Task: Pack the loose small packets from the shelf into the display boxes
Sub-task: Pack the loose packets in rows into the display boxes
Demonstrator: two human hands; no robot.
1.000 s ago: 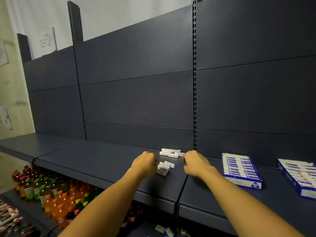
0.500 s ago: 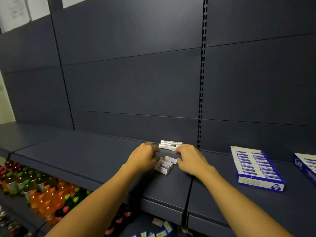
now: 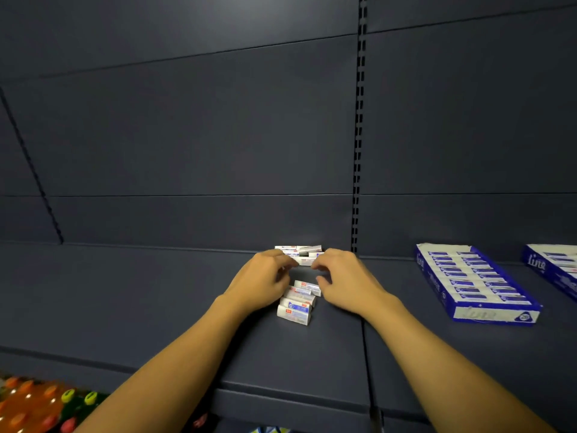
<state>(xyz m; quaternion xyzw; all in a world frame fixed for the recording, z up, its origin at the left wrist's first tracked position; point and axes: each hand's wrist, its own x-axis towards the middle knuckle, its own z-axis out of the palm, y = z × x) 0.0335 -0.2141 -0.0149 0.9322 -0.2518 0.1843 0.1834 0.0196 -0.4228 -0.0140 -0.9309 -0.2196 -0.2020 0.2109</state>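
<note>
Two display boxes (image 3: 477, 281) sit right, the nearer full of packets, while my left hand (image 3: 260, 281) and right hand (image 3: 346, 281), fingers curled, bracket loose packets (image 3: 296, 303); whether they grip any I cannot tell.

This is a shop aisle, no question. Dark slotted-upright gondola shelving (image 3: 359, 135) fills the view, its back panels (image 3: 187, 135) bare above a deep metal shelf (image 3: 156, 307). On that shelf sit retail display boxes (image 3: 474, 285) in blue and white, filled with rows of small packets, and more loose small packets (image 3: 296, 303) lie stacked nearby. Down at the lower left, what look like bottled drinks (image 3: 34, 404) with orange and green caps crowd a lower shelf.
</note>
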